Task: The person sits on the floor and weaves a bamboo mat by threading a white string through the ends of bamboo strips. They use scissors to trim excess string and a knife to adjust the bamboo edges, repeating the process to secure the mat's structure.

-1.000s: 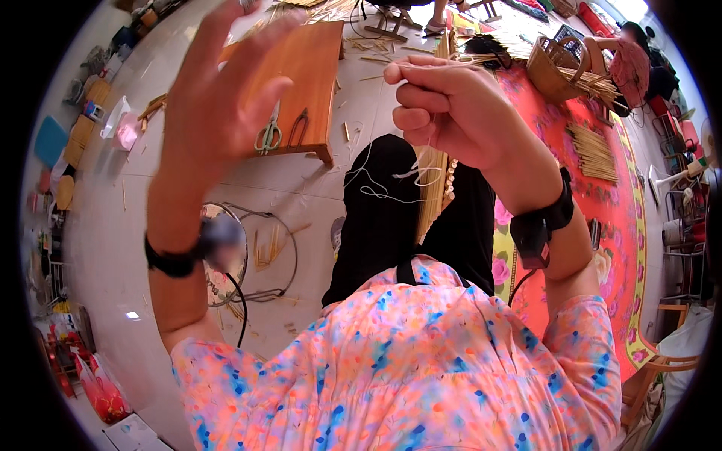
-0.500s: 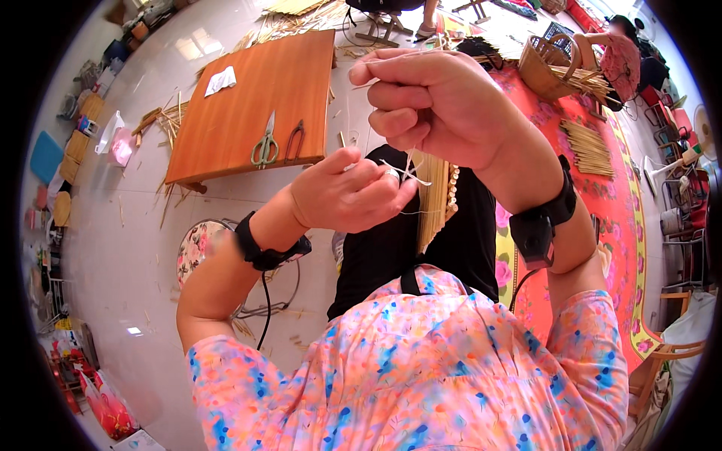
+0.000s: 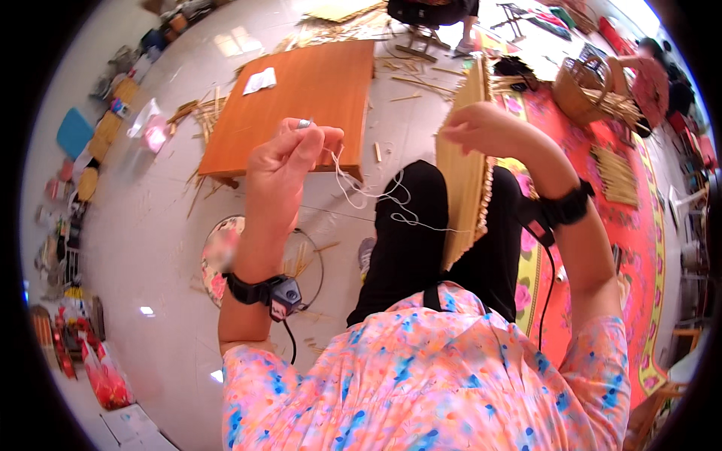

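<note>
No text, label, brand, number or sign can be read on anything beside the hands point(image 3: 289, 154) point(image 3: 492, 129) or farther out around them.

Home-like workroom: low table point(image 3: 316, 90), wicker basket point(image 3: 575, 104), piled sticks point(image 3: 617, 177), flowered mat point(image 3: 638, 308).

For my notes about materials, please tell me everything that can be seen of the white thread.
The white thread looks thin, pliable and perhaps cotton-like. It is pinched in the fingertips of the left hand. From there it hangs slack in loose, untidy loops, passes over the left leg of the black trousers, and runs onto the straw-coloured slatted piece. Whether it is knotted there is too small to tell.
</note>
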`<state>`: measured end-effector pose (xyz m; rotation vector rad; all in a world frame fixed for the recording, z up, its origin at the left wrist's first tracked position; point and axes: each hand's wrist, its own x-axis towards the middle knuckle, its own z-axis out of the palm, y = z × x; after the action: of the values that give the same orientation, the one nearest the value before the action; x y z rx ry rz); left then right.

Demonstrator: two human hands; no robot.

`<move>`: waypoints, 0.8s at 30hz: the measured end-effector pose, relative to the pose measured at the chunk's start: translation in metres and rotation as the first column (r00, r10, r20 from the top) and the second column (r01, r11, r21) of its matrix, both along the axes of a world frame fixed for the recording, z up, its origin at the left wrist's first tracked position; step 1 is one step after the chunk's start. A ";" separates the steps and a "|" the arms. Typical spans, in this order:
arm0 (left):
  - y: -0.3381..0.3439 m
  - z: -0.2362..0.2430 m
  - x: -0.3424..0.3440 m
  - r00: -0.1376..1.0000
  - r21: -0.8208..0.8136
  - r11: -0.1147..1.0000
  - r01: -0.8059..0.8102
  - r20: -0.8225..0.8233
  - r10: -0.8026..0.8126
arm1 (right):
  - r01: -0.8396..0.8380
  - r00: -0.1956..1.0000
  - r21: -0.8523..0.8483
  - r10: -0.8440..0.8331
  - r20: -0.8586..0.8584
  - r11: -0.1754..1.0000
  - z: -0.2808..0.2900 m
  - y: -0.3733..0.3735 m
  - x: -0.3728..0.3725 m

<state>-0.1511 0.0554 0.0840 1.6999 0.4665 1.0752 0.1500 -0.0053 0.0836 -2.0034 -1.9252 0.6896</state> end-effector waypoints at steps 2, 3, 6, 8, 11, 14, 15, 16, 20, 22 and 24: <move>0.005 0.000 -0.005 1.000 -0.093 0.996 0.008 -0.013 -0.009 | 0.256 0.956 0.311 -0.286 0.056 0.915 0.007 -0.011 -0.002; 0.001 0.003 -0.003 1.000 -0.058 0.998 0.012 -0.001 -0.012 | 0.317 0.947 0.418 -0.307 -0.093 0.852 0.011 -0.013 -0.009; -0.012 0.003 0.012 0.999 0.019 0.999 0.040 0.031 -0.040 | 0.182 0.885 0.533 0.098 -0.454 0.826 0.009 -0.021 -0.049; -0.014 0.002 0.025 0.996 0.063 0.995 0.074 0.050 -0.077 | 0.131 0.788 0.531 0.238 -0.568 0.837 0.010 -0.031 -0.082; -0.017 0.005 0.038 0.984 0.031 0.991 0.128 0.122 -0.131 | 0.026 0.825 0.463 0.242 -0.511 0.886 0.012 -0.037 -0.096; -0.012 0.013 0.044 0.956 -0.076 0.995 0.059 0.292 -0.034 | -0.111 0.932 0.442 0.248 -0.264 0.890 0.006 -0.040 -0.078; -0.005 0.018 0.037 0.933 -0.092 0.991 0.094 0.356 -0.055 | -0.021 0.967 0.576 0.163 -0.196 0.817 0.000 -0.042 -0.071; 0.005 0.024 0.028 0.903 -0.110 0.984 0.140 0.422 -0.081 | 0.058 0.989 0.696 0.053 -0.137 0.716 -0.005 -0.047 -0.064; 0.036 0.026 -0.001 0.875 -0.140 0.989 -0.041 0.472 0.103 | 0.421 0.904 0.764 -0.294 -0.310 0.489 -0.018 -0.084 -0.025; 0.044 0.013 -0.010 0.911 -0.091 0.996 0.008 0.412 0.030 | 0.561 0.826 0.674 -0.273 -0.493 0.480 -0.038 -0.111 -0.007; 0.041 -0.005 -0.009 0.948 -0.103 0.994 -0.027 0.314 0.058 | 0.643 0.734 0.539 -0.238 -0.636 0.545 -0.061 -0.141 -0.004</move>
<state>-0.1600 0.0964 0.0788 1.4038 0.3445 1.3087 0.1463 -0.1462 0.0222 -1.4717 -1.0075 0.1710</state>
